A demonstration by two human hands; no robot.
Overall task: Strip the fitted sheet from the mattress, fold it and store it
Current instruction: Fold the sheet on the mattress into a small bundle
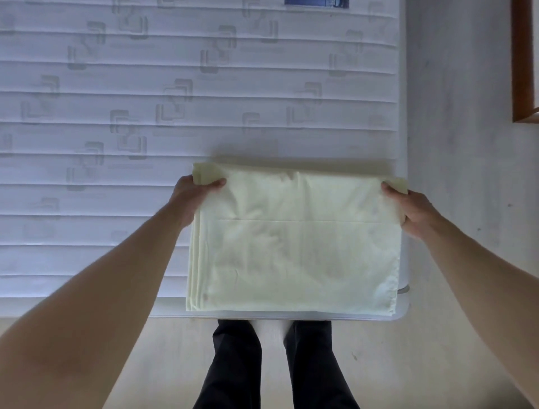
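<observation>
I have the sheet [294, 242] folded into a pale yellow rectangle (several layers show along its left edge), lying at the near right corner of the bare mattress [116, 116]. My left hand [195, 195] pinches the far left corner, thumb on top. My right hand [408, 210] grips the far right corner. Below, my dark trousers [236, 365] stand on a light floor [145, 365].

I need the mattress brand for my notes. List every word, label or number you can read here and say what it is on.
No text can be read.
Blue label at the far edge of the mattress: cut off by the frame, too blurred to read.
Grey quilted square motifs on the mattress: a pattern, no letters.
Folded sheet: no print or tag shows.
</observation>
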